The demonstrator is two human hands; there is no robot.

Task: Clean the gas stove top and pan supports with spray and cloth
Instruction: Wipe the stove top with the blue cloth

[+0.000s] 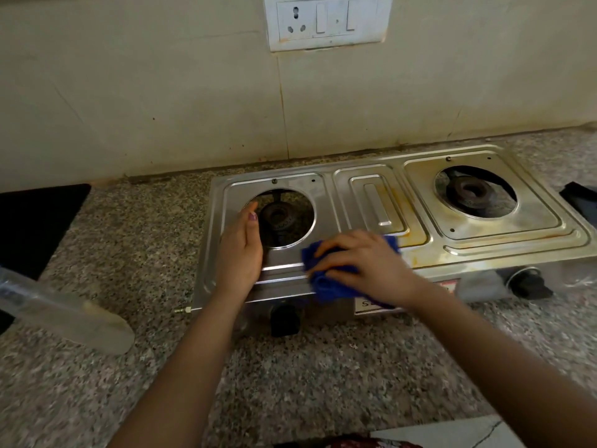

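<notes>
The gas stove (484, 234) is sitting on the speckled table (145, 237) against the wall. The left hand (240, 250) is lying flat on the steel top, just beside the left burner (277, 218), its grip open and fingers straight. The right hand (365, 263) is pressing a bunched blue cloth (329, 286) onto the stove's front edge, its grip closing around the cloth.

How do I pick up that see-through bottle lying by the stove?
Grip the clear plastic bottle round the middle of its body, coming down from above. It lies on its side on the granite counter, so the long round side faces up. Its top is out of view.
</notes>
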